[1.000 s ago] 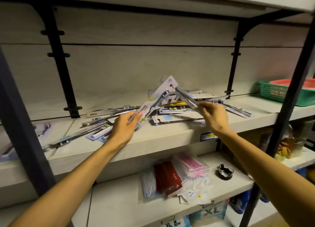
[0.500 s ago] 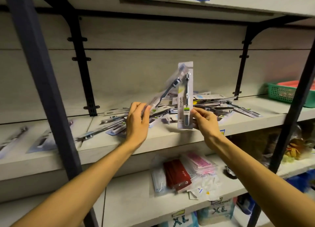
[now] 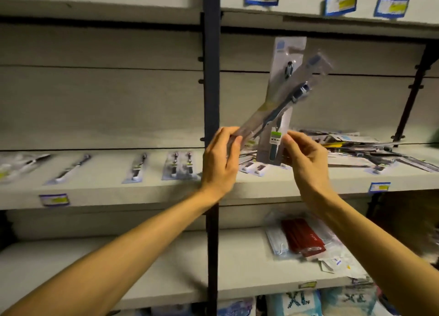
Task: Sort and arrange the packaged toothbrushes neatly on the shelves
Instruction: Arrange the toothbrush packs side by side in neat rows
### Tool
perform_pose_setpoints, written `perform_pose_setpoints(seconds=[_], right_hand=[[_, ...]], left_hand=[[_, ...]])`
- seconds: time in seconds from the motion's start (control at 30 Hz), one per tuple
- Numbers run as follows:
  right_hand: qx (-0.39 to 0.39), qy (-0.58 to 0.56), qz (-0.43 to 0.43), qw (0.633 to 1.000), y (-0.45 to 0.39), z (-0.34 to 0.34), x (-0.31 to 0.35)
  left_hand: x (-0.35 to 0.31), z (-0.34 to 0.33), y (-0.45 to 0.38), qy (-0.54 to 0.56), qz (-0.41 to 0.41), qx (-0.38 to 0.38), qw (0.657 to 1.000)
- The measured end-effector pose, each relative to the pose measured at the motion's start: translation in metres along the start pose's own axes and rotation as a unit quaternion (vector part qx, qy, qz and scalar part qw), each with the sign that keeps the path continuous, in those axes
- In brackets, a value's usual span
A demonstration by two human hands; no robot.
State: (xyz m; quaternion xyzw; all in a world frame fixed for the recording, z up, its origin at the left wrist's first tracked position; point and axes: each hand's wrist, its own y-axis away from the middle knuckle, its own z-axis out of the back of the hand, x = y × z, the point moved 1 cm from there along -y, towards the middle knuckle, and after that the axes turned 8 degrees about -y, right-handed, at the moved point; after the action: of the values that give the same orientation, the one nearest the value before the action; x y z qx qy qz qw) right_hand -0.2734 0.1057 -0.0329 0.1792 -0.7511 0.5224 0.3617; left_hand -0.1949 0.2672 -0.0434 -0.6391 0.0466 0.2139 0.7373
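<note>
The left hand [image 3: 219,159] is gripping the lower end of a long, clear-fronted toothbrush pack with a dark brush inside [image 3: 282,102], its fingers [image 3: 234,141] curled round the pack's edge so that the pack is slanting up and to the right. The right hand [image 3: 306,156] is pinching the lower right edge of a tall grey-white card pack with a green label near its foot [image 3: 280,61], holding it nearly upright, thumb and fingers closed on it. The two packs are crossing in the air above the pale grey middle shelf [image 3: 261,185], the slanted one lying in front of the upright one.

On that shelf, to the right of the black metal upright post [image 3: 211,90], a loose heap of packaged toothbrushes [image 3: 351,149] is lying in disorder. To the left of the post, several single toothbrush packs [image 3: 177,166] are lying flat in a spaced row, well apart from the heap. Blue-and-yellow price labels [image 3: 341,2] are sticking to the front edge of the shelf above. On the lower shelf, a red packet [image 3: 303,238] is resting among clear bags of pale goods.
</note>
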Motion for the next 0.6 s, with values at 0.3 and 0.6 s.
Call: perform_pose_setpoints(seconds=[0.3, 0.6], right_hand=[[0.045, -0.029, -0.029, 0.998, 0.059, -0.185, -0.014], [0.113, -0.024, -0.135, 0.984, 0.071, -0.341, -0.071]], left_hand=[[0.088, 0.195, 0.031, 0.000, 0.149, -0.071, 0.986], [0.206, 0.324, 0.028, -0.017, 0.380, -0.096, 0.920]])
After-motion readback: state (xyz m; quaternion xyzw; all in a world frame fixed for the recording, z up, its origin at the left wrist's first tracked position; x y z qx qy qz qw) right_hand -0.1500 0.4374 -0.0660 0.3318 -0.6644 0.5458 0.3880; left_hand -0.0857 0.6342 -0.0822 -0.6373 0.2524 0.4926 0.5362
